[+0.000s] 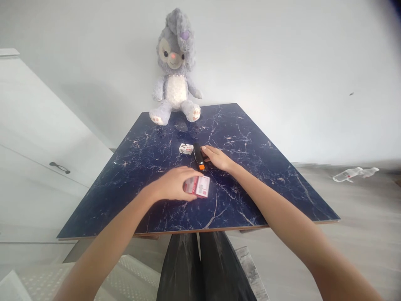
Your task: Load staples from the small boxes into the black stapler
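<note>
My left hand (175, 184) is closed around a small red and white box (200, 187), slightly blurred, just above the near middle of the table. Past it, a black stapler (198, 155) with an orange part at its near end lies on the tabletop. My right hand (216, 158) is at the stapler's right side, its fingers curled against it and partly hidden. A smaller white box (186, 149) with black and red print sits just left of the stapler, near its far end.
The dark blue marble-patterned table (250, 179) has its near edge at my legs. A grey plush rabbit (176, 79) sits at the far edge against the white wall. A white cabinet (34, 125) stands to the left; a clear plastic bottle (347, 174) lies on the floor at right.
</note>
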`<act>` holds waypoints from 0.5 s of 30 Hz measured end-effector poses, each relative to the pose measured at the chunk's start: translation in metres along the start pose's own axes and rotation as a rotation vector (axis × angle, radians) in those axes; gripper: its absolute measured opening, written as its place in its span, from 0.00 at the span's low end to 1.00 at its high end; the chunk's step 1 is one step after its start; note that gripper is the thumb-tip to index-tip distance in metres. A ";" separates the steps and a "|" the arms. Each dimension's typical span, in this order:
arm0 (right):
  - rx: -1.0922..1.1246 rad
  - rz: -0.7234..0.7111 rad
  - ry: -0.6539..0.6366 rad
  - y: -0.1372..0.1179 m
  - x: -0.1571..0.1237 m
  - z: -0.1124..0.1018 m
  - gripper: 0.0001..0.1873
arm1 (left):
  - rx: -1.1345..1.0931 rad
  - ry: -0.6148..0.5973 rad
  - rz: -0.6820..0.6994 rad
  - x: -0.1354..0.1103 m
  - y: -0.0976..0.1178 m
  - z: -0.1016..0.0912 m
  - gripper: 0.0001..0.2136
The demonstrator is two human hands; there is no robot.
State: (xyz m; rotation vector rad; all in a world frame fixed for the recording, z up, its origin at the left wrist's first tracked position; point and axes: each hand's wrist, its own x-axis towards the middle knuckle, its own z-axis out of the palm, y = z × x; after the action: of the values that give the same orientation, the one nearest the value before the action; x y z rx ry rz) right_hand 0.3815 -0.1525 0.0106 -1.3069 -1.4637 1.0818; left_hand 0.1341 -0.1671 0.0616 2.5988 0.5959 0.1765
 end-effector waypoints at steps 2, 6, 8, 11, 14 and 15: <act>-0.003 0.001 -0.003 0.001 0.000 0.000 0.23 | 0.035 0.028 -0.130 -0.010 -0.019 -0.020 0.28; 0.004 -0.004 -0.010 0.001 -0.001 -0.001 0.23 | -0.009 0.028 -0.376 -0.025 -0.054 -0.046 0.29; 0.011 0.004 -0.012 0.000 -0.001 -0.001 0.23 | -0.051 -0.004 -0.423 -0.029 -0.061 -0.051 0.34; -0.008 0.008 -0.008 -0.001 -0.002 -0.001 0.23 | -0.032 0.125 -0.413 -0.029 -0.056 -0.053 0.36; -0.024 0.001 -0.001 -0.002 -0.002 0.000 0.23 | -0.017 0.305 -0.336 -0.024 -0.041 -0.046 0.35; -0.025 -0.001 0.000 -0.002 -0.002 0.000 0.23 | -0.012 0.308 -0.306 -0.021 -0.036 -0.042 0.35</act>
State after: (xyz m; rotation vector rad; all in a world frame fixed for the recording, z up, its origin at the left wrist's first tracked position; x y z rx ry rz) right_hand 0.3815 -0.1550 0.0121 -1.3235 -1.4822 1.0651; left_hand 0.0922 -0.1307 0.0811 2.4466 1.0855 0.4815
